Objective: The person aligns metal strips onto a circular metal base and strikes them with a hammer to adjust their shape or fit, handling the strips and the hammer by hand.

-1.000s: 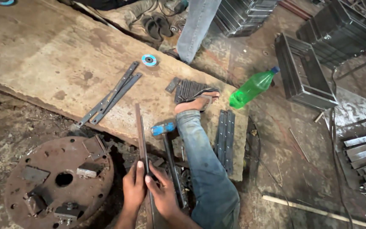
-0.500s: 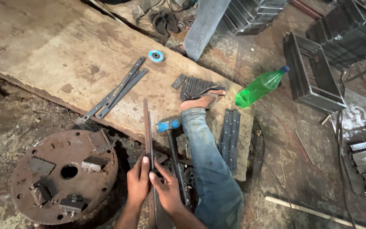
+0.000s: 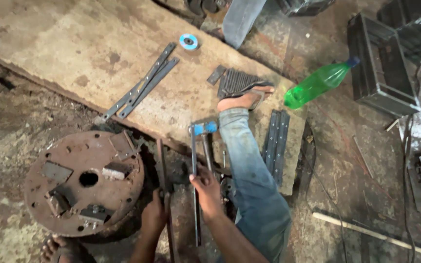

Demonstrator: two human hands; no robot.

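Near the bottom edge, a long rusty flat steel bar (image 3: 164, 195) is gripped by the left hand (image 3: 153, 218) with fingers wrapped round it, apparently so that it is steadied upright beside the round rusty steel disc (image 3: 85, 181) at the left. A thinner dark flat steel strip (image 3: 194, 180) is pinched by the right hand (image 3: 207, 189) next to the blue-headed hammer (image 3: 204, 136). Farther off, paired grey flat bars (image 3: 142, 87), a small blue grinding disc (image 3: 188, 41) and a green plastic bottle (image 3: 317, 84) are laid on the worn wooden slab (image 3: 74, 44).

Left hand (image 3: 154, 214) clenched; right hand (image 3: 205, 187) clenched.
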